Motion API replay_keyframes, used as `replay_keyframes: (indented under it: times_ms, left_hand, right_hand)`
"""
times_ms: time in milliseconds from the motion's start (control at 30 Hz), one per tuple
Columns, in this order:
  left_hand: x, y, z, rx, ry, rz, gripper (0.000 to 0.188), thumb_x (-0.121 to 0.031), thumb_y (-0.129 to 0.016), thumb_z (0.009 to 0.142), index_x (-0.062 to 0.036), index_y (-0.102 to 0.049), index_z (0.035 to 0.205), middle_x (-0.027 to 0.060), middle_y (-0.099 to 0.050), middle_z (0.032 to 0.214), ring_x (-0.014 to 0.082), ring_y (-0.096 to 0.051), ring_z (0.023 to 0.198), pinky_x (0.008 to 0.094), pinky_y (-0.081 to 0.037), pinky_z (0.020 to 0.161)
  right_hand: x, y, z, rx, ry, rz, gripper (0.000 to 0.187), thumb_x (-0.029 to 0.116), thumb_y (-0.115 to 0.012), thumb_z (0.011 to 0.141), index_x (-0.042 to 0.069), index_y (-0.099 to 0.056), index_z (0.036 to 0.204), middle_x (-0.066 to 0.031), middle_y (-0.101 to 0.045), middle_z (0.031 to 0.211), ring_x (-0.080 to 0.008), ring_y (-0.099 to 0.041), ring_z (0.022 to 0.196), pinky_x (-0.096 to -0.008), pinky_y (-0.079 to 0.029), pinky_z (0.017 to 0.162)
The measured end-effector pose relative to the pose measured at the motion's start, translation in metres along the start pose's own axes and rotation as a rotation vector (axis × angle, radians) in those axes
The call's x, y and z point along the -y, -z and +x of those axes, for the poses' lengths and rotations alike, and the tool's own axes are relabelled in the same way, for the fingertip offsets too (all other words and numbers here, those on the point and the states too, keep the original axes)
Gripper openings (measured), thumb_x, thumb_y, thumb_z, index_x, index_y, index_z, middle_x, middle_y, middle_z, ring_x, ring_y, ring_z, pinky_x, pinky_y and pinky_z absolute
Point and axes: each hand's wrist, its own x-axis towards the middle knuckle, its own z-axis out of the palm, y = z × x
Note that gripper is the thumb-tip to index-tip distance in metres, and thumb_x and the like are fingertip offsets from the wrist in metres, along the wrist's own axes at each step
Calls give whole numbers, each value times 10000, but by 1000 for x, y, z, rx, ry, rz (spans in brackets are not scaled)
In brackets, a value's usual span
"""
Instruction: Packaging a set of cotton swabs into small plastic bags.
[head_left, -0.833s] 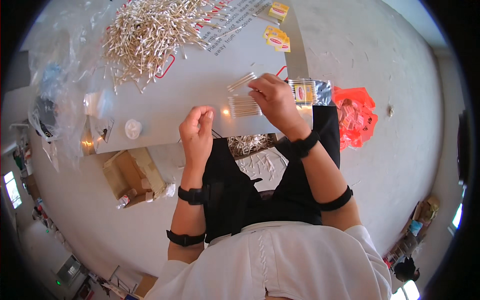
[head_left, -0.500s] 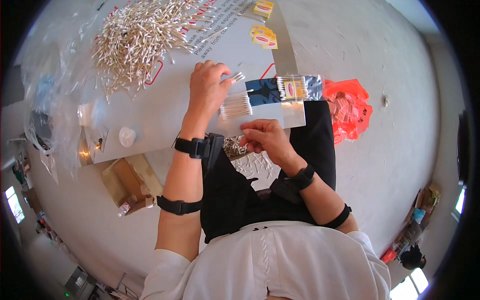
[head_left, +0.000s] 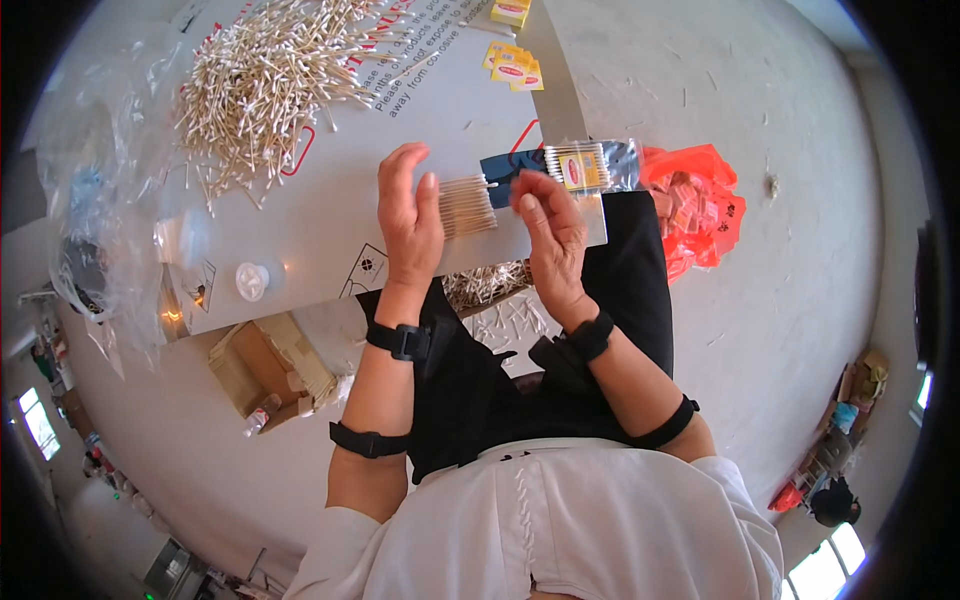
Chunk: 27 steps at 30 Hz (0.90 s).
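Observation:
A row of cotton swabs [head_left: 467,208] lies side by side on the grey printed board [head_left: 335,215]. At its left end my left hand [head_left: 408,225] stands open, fingers raised and thumb apart, holding nothing I can see. Just right of the row is my right hand [head_left: 555,235], its fingers loosely bent and the thumb near them, with nothing visible between. Behind that hand lies a dark blue patch [head_left: 497,168]. A clear pack of swabs with a yellow label [head_left: 578,168] rests at the board's right edge.
A large heap of loose swabs [head_left: 265,90] covers the far left. Yellow cards [head_left: 512,68] lie at the far right. Clear plastic [head_left: 95,190] and a small white container [head_left: 252,282] are at left. A red bag [head_left: 695,215] and a cardboard box [head_left: 265,365] stand beyond the board.
My left hand has lowered to the row's left end, and the few swabs it held no longer show in it. My right hand has risen beside the row's right end.

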Motion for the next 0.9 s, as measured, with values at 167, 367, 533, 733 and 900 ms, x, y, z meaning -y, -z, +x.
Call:
replay_keyframes:
  times_ms: [167,367,533,733,900]
  left_hand:
    - [-4,-11,-16,-159,170,-460,420,-258,-428,1032,0,-456,1362,126,-455,1414,244,-418,1322,386,-316,1118]
    - [-4,-31,-20,-187,229,-533,451,-278,-424,1034,14,-444,1378,146,-459,1406,245,-429,1315,392,-313,1125]
    - [-6,-21,-18,-218,257,-538,466,-287,-422,1031,30,-449,1371,177,-475,1392,260,-439,1308,405,-308,1127]
    - [-1,15,-30,-64,161,-114,462,-252,-471,996,-3,-450,1385,153,-458,1437,293,-401,1354,424,-268,1147]
    - [-25,17,-31,456,-202,568,831,-444,-611,872,-75,-240,1517,139,-184,1592,298,-176,1473,533,-115,1175]
  right_hand:
    - [-17,-19,27,20,243,129,410,190,-423,1039,-7,-446,1398,-117,-499,1397,-184,-447,1300,-326,-321,1117]
    - [-23,-38,31,12,294,139,390,180,-435,1035,-23,-468,1366,-135,-463,1428,-217,-426,1321,-341,-331,1105]
    - [-21,-33,34,-17,202,302,377,182,-451,1031,-27,-491,1343,-135,-508,1379,-203,-475,1271,-326,-358,1087]
    - [-13,9,26,-18,141,301,291,125,-527,998,-38,-567,1236,-96,-629,1151,-165,-597,1077,-287,-474,966]
    - [-16,26,7,2,137,-123,137,11,-595,916,-21,-638,1043,-70,-663,941,-150,-645,834,-265,-520,753]
